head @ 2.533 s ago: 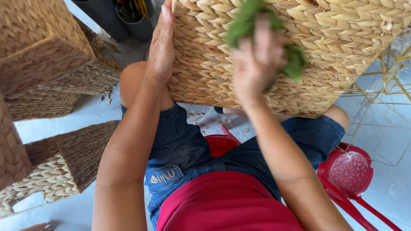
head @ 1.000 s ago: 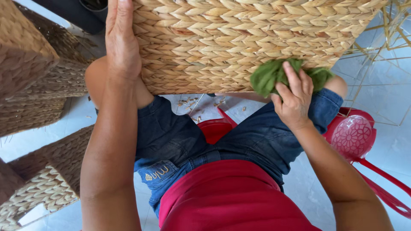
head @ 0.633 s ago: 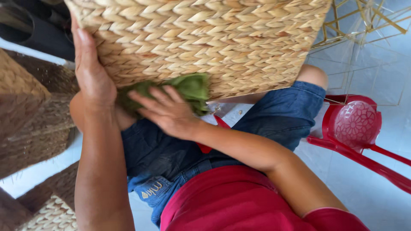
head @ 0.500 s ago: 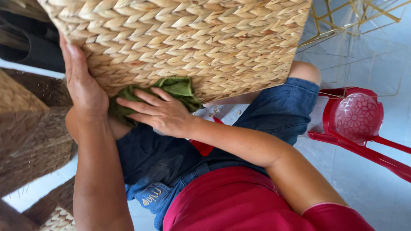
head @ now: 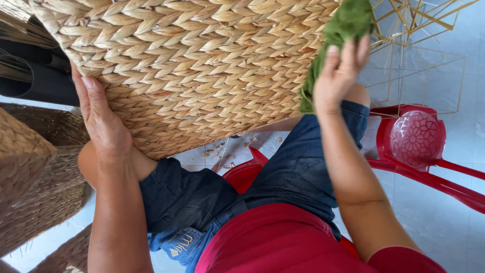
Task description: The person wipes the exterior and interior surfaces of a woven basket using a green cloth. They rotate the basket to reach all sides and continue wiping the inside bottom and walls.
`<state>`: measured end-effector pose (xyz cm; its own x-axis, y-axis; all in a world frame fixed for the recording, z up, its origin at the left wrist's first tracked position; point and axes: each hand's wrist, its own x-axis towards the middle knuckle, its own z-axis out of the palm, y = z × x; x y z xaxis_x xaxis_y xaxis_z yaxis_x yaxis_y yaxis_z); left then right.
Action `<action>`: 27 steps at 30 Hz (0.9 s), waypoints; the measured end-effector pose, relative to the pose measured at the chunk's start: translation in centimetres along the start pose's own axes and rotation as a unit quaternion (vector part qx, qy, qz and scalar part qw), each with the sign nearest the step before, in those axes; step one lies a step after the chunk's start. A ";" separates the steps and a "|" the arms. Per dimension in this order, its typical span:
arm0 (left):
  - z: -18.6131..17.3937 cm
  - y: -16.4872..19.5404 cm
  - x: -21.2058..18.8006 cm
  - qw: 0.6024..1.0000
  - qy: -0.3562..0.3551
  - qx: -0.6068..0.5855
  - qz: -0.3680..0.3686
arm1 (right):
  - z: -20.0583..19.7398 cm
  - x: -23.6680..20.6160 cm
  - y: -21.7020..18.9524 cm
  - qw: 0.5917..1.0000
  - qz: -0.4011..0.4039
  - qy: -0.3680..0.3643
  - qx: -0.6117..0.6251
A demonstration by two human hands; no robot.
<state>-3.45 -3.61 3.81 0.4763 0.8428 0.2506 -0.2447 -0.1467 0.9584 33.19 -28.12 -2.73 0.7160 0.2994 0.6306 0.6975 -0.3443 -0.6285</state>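
A large woven straw basket (head: 192, 65) rests on my knees and fills the top of the head view. My left hand (head: 101, 124) lies flat against its lower left side, fingers spread upward, steadying it. My right hand (head: 339, 76) presses a green cloth (head: 343, 30) against the basket's right edge. I sit in blue denim shorts and a red top on a red stool (head: 242, 174).
More woven baskets (head: 35, 177) are stacked at the left on the pale tiled floor. A second red plastic stool (head: 417, 144) lies at the right. Thin gold wire frames (head: 424, 45) stand at top right. Dark tubes (head: 30, 83) lie top left. Straw bits litter the floor.
My right hand has swept the green cloth from the basket's lower left, near my left hand, across to its right edge. The left hand has stayed on the basket.
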 end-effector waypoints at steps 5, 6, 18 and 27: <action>0.3 0.2 0.0 1.000 0.019 0.010 -0.003 | 7.6 -3.1 -8.8 0.987 -0.159 -0.020 -0.014; 0.3 0.2 0.1 1.000 0.017 0.014 0.002 | 8.3 -4.1 -11.3 0.985 -0.169 -0.035 -0.003; 0.2 -0.3 0.2 0.999 0.001 0.016 0.033 | 4.3 4.7 -5.5 0.961 -0.269 -0.044 -0.051; 0.0 -0.6 0.1 1.000 0.011 0.014 0.022 | 3.3 6.3 -0.4 0.992 -0.051 0.077 0.083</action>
<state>-3.25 -3.42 3.25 0.4462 0.8467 0.2898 -0.2405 -0.1985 0.9501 37.53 -23.19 -0.05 0.6374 0.1809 0.7490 0.7705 -0.1648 -0.6158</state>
